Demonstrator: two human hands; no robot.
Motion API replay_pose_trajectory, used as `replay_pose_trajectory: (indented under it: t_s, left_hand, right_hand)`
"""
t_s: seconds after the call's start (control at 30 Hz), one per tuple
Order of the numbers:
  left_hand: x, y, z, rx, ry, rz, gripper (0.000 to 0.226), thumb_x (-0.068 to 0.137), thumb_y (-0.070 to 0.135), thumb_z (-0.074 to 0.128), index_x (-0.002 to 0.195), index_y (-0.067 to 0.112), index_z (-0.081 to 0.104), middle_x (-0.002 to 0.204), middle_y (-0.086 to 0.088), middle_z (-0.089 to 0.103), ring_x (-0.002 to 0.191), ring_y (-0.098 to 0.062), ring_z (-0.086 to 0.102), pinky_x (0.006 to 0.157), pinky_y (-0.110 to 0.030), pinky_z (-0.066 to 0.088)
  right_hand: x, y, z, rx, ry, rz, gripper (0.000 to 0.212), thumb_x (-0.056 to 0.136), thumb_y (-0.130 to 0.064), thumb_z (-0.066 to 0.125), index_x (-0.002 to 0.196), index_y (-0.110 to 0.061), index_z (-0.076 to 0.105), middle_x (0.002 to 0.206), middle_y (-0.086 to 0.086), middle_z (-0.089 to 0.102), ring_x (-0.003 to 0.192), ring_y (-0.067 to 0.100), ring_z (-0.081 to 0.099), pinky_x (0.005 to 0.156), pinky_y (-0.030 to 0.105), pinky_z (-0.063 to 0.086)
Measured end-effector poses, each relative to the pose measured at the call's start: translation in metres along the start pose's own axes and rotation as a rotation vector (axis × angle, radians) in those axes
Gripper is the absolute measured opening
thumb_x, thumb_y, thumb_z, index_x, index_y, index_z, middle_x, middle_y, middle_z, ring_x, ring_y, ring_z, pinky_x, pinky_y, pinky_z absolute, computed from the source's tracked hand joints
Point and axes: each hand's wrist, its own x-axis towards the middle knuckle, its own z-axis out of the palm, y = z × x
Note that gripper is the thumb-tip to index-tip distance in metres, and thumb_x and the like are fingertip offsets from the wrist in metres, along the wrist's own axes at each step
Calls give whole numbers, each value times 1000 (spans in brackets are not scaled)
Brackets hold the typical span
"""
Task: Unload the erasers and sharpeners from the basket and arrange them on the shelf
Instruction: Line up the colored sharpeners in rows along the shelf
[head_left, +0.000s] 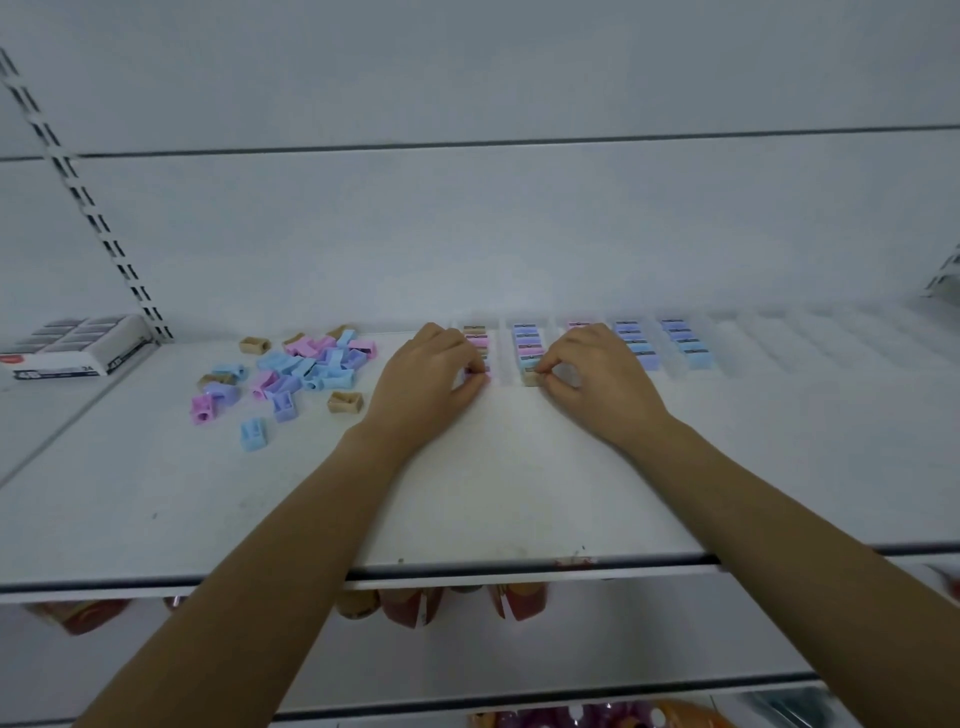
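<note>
Lining up sharpeners on the shelf (519, 493): the arranging step is in hand.

- Left hand (428, 376): fingers curled, tips pinching a pink sharpener (475, 372) at the front end of the leftmost row (475, 340).
- Right hand (597, 382): also curled, thumb and forefinger pinching a tan sharpener (531, 378) at the front of the second row (527, 343).
- Cannot tell whether either piece is already resting on the shelf.
- Further rows (685, 345) stand to the right, mostly blue.
- Loose pile (296, 371) of pink, blue, purple and tan sharpeners lies unsorted, left of the left hand.
- Box of erasers (78, 345) sits at far left.
- Basket is not in view.

Judgement: sharpeners roughly half arranged. The next move calls for setting both pieces flush against their rows and letting go. After that, a reach left to the pile for more, without knocking the finished rows.
</note>
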Motion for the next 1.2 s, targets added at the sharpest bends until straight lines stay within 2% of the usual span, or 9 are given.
replay_pose_trajectory:
  t_s: [0.17, 0.33, 0.4, 0.53, 0.67, 0.8, 0.93, 1.07, 1.2]
  left_hand:
    - [0, 3, -4, -11, -38, -32, 19, 79, 26, 54, 73, 12, 65, 76, -2, 64, 77, -25, 55, 69, -21, 31]
    - [0, 2, -4, -15, -67, -39, 12, 77, 21, 58, 76, 12, 67, 77, -3, 66, 78, -26, 57, 71, -19, 32]
    - [0, 2, -4, -22, -77, -44, 14, 77, 22, 57, 76, 12, 67, 77, -3, 66, 79, -25, 57, 72, -20, 33]
    - [0, 4, -6, -32, -73, -71, 17, 77, 23, 55, 77, 11, 67, 79, -4, 66, 82, -26, 56, 73, -19, 32]
    - [-1, 6, -9, -27, -58, -75, 25, 79, 29, 51, 76, 10, 66, 77, -4, 66, 80, -26, 57, 70, -20, 31]
    - [-2, 8, -10, -13, -79, -53, 31, 76, 34, 44, 75, 11, 66, 76, -5, 66, 77, -27, 57, 68, -20, 31]
    - [-2, 10, -12, 27, -82, -47, 29, 75, 31, 45, 73, 11, 66, 74, -5, 66, 74, -27, 58, 67, -20, 32]
    - [-3, 12, -14, 51, -66, -34, 28, 75, 30, 46, 73, 9, 65, 75, -7, 66, 77, -17, 50, 69, -22, 33]
    - [-5, 19, -20, 102, -67, -23, 27, 76, 29, 47, 77, 7, 64, 77, -7, 65, 75, -29, 58, 70, -25, 36]
  right_hand:
    - [-1, -1, -1, -3, 13, 2, 6, 77, -5, 65, 80, -5, 70, 85, 9, 68, 92, 31, 56, 83, 14, 23]
    - [-2, -2, -1, 5, 46, -32, 4, 73, -3, 65, 74, -5, 68, 77, 8, 69, 83, 33, 58, 80, 11, 22]
    - [-2, -2, -1, 1, 44, -31, 5, 73, -3, 65, 75, -5, 68, 79, 8, 68, 84, 32, 58, 79, 14, 24]
    - [-2, -2, 1, -1, 23, -18, 7, 76, -2, 64, 80, -5, 68, 85, 8, 68, 90, 31, 55, 79, 27, 33]
    - [-2, -2, 1, 14, 14, -2, 7, 78, -4, 62, 83, -5, 67, 86, 8, 67, 93, 29, 53, 83, 26, 32]
    - [0, -2, 1, 9, -7, -11, 7, 78, -4, 61, 82, -5, 67, 86, 10, 67, 92, 33, 54, 87, 41, 41]
    - [0, -2, 1, 5, 0, -3, 9, 79, -6, 59, 85, -6, 66, 89, 10, 65, 95, 31, 52, 84, 39, 39]
    - [1, -3, 1, -28, 3, -6, 12, 80, -8, 57, 88, -6, 66, 93, 11, 63, 94, 31, 52, 81, 37, 37]
    - [1, -4, -3, -4, 39, 14, 14, 79, -11, 59, 89, -5, 66, 93, 13, 62, 93, 32, 53, 81, 37, 36]
